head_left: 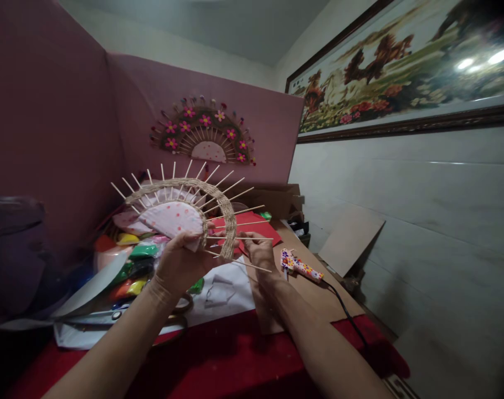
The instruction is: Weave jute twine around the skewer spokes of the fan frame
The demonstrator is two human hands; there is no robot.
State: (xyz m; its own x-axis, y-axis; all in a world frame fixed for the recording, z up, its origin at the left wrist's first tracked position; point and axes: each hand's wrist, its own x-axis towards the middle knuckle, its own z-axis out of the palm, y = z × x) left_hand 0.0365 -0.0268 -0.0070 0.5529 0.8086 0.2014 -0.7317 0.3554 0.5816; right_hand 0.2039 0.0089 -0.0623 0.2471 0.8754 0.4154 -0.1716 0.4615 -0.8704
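A half-round fan (171, 219) is held up in front of me. Its spotted pale-pink centre has thin wooden sticks spreading outward, with a woven twine band (226, 213) running across them. My left hand (183, 260) grips the fan at the lower right of its centre, thumb on the front. Close to the band's lower right end, my right hand (258, 249) has its fingers closed among the last sticks. What they pinch is hidden; it may be a stick or the twine.
A flower-patterned glue gun (299, 266) with a black cord lies on brown board at right. Large scissors (114, 316) rest at left by coloured packets (142, 266). Red sheets (252, 227) lie behind my hands. A finished flowered fan (206, 127) hangs on the pink panel.
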